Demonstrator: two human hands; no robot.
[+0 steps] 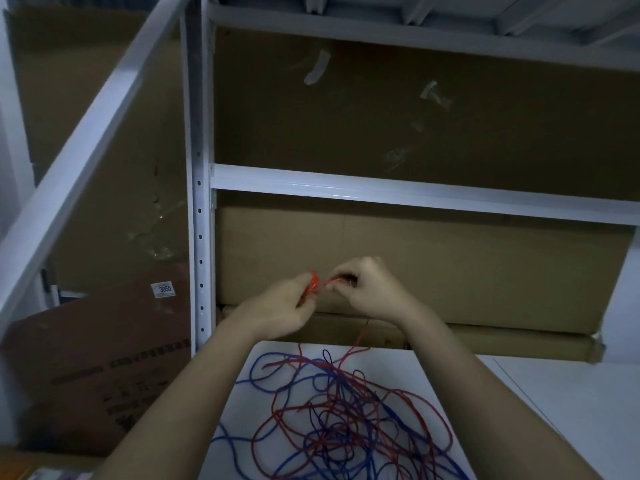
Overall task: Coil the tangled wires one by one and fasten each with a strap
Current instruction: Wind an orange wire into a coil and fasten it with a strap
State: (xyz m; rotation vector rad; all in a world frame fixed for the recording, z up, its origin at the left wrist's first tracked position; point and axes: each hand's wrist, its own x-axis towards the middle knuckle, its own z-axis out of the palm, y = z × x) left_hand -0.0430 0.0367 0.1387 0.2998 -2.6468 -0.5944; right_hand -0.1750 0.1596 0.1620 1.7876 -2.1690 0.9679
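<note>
A small red coil (313, 284) is gripped by the left hand (287, 311); the red wire (332, 281) is pinched by the right hand (367, 289); a red-blue tangle (346, 410) is spread on the white surface (536, 393).

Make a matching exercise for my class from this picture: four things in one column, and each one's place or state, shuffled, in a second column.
Things
1. left hand
2. right hand
3. tangled wires
4. label numbered 3055

Places or states
A. lying in a red and blue heap on the white surface
B. stuck on the leaning cardboard box
C. gripping a small red coil
D. pinching the red strand next to the coil

Pairs: 1-C, 2-D, 3-A, 4-B
</note>
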